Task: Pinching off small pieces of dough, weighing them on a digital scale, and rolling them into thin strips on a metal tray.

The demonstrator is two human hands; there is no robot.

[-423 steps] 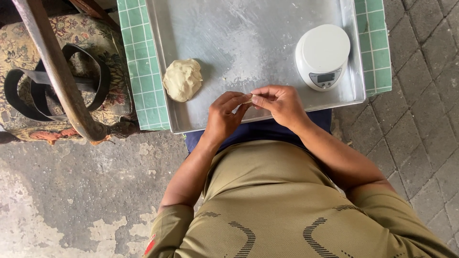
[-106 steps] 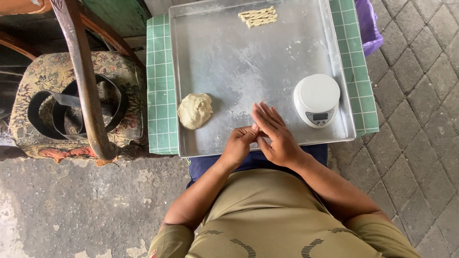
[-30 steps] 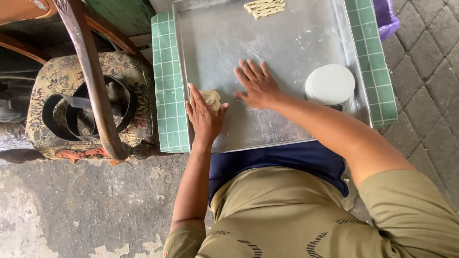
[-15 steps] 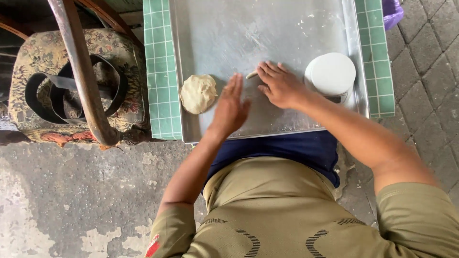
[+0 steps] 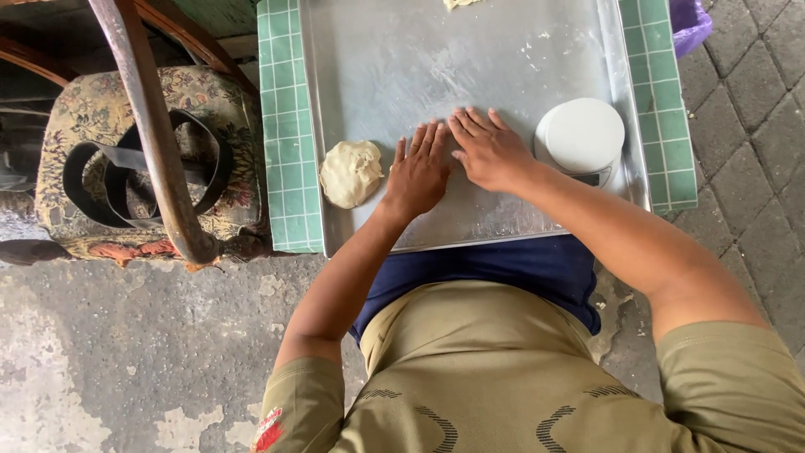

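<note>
A floured metal tray [image 5: 470, 59] lies on a green checked cloth [image 5: 285, 134]. My left hand [image 5: 418, 172] and my right hand [image 5: 488, 149] lie flat side by side, palms down, on the tray's near middle. Anything under the palms is hidden. A pale lump of dough [image 5: 350, 173] sits on the tray just left of my left hand, not touched. A small white kitchen scale [image 5: 580, 138] stands right of my right hand. A bit of shaped dough [image 5: 457, 3] shows at the tray's far edge.
Left of the tray stands a patterned cushioned stool [image 5: 92, 126] with black rings [image 5: 134, 172] on it, crossed by a curved wooden bar [image 5: 147, 126]. A purple bag [image 5: 692, 21] lies at the top right. Grey paving stones [image 5: 755, 109] lie to the right.
Both hands have come together and flattened palms down on the tray's middle. Half a second ago the left hand stood on edge next to the dough lump.
</note>
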